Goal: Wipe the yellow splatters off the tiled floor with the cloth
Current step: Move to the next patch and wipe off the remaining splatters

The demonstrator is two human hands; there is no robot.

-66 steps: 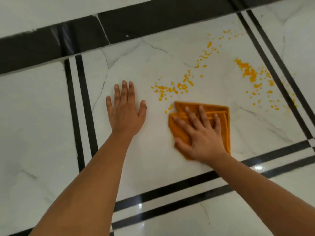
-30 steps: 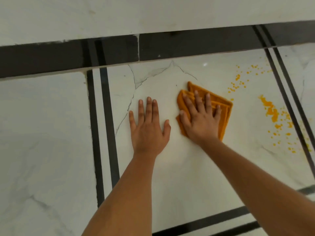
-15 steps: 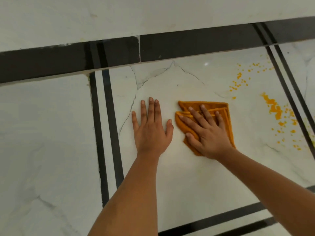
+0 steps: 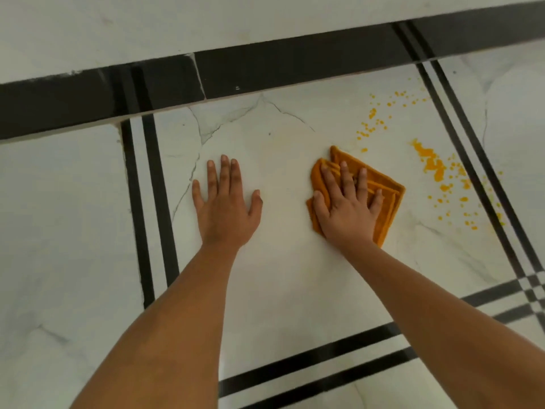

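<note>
1. Looking thru head cam, the only view I've got: white marble-look tiled floor point(image 4: 280, 290) w/ black inlay stripes, person leaning on both hands.
2. R hand point(image 4: 346, 208): palm down on the cloth point(image 4: 386, 190), fingers point(image 4: 327, 181) straight and spread, pressing it to the tile. No curl round the fabric, no pinch.
3. The cloth is orange and folded in layers, w/ stacked edges showing on its right side. It lies on the centre tile, right of middle. One corner pokes out past the fingertips toward the wall.
4. L hand point(image 4: 227, 208): flat on bare tile, well left of the cloth, not touching it. Fingers point(image 4: 224, 172) straight and close together, thumb out to the side. Holds nothing.
5. Main yellow splatters point(image 4: 433, 165): thick blotch + scatter of drops right of the cloth, running down along the right-hand double stripe point(image 4: 472, 160). Some look to be on the stripe itself, can't confirm.
6. Trail of small drops point(image 4: 371, 125) up-right of the cloth, heading toward the black skirting band point(image 4: 295, 69). The nearest drop sits just beside the cloth's far corner, not touching it.
7. Tile btwn the 2 hands looks faintly yellowish, low confidence.
8. Bkgd: left double stripe point(image 4: 147, 202) beyond L hand, near double stripe point(image 4: 309, 364) under the forearms. The near one crosses the right-hand one at lower right.
</note>
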